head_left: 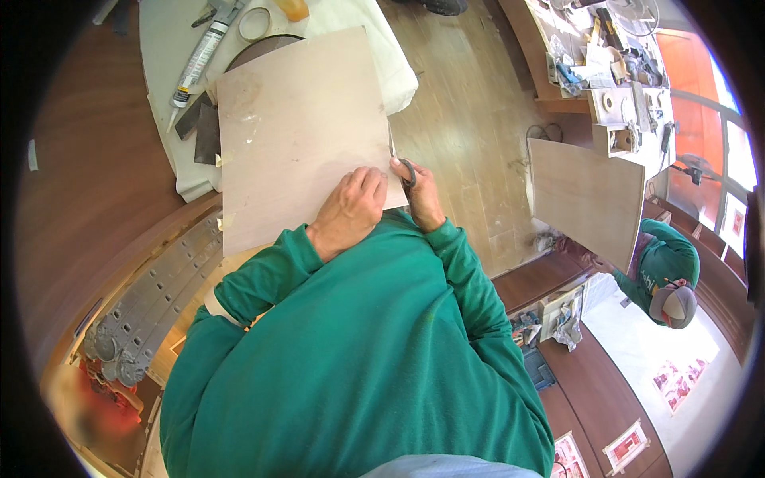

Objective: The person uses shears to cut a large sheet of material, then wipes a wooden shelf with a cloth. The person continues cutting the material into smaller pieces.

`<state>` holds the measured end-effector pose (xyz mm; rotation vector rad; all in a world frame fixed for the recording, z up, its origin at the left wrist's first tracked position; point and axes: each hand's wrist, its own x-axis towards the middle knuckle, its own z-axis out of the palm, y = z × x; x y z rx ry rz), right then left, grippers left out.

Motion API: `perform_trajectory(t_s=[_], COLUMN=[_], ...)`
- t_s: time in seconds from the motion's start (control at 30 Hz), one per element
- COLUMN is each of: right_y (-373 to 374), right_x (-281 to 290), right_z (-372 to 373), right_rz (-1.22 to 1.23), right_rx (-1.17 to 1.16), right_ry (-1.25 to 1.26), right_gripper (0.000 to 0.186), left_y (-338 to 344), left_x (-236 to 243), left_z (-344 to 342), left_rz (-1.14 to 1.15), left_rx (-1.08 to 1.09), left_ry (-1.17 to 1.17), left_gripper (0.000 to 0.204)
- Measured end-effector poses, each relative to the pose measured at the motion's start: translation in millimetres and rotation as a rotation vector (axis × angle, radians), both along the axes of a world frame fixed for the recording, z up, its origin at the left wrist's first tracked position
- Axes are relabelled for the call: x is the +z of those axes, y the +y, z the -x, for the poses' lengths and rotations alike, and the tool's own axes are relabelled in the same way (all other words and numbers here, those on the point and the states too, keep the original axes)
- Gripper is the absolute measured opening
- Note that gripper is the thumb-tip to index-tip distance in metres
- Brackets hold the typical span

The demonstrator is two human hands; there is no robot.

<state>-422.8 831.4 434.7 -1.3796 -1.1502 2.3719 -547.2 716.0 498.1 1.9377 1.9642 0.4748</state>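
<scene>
A thin pale board [295, 119] lies over white covering [398, 64] before me. My left hand [348, 209] presses on its lower right with fingers curled together. My right hand [422, 191] is closed on dark-handled scissors [408, 172] at the board's right edge, their blades along that edge. Around the board are a white sealant tube [198, 65], a tape roll [255, 22], dark flat pieces [205, 135] and a round dark object [256, 52] partly hidden under it.
A cluttered wooden bench [574, 88] stands upper right. A co-worker [661, 263] in green and a cap handles a large panel [586, 195] at right. Wooden flooring [458, 127] lies between. Brown surfaces [103, 159] and perforated metal strips [159, 287] are at left.
</scene>
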Motion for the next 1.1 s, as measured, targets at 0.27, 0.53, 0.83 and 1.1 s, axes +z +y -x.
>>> perform_trajectory(t_s=[0.27, 0.53, 0.83, 1.1], right_y=[7.6, -1.6, -5.0, 2.0], right_x=[-4.2, -14.9, -2.3, -2.4], right_z=[5.5, 5.8, 5.6, 11.0], right_rz=[-0.026, 0.059, 0.044, 0.037], right_rx=[0.073, -0.01, -0.065, -0.016], right_ry=[-0.051, 0.033, 0.058, -0.025], right_gripper=[0.033, 0.031, 0.029, 0.046], left_y=[-0.6, 1.1, 1.0, -5.9], left_x=[-7.9, -6.2, -4.6, -3.6], left_z=[3.2, 7.2, 7.7, 8.5], left_rz=[-0.056, -0.009, -0.015, -0.027], left_rx=[-0.051, -0.041, -0.039, -0.118], left_ry=[0.059, 0.02, 0.001, 0.097], left_gripper=[0.039, 0.04, 0.037, 0.036])
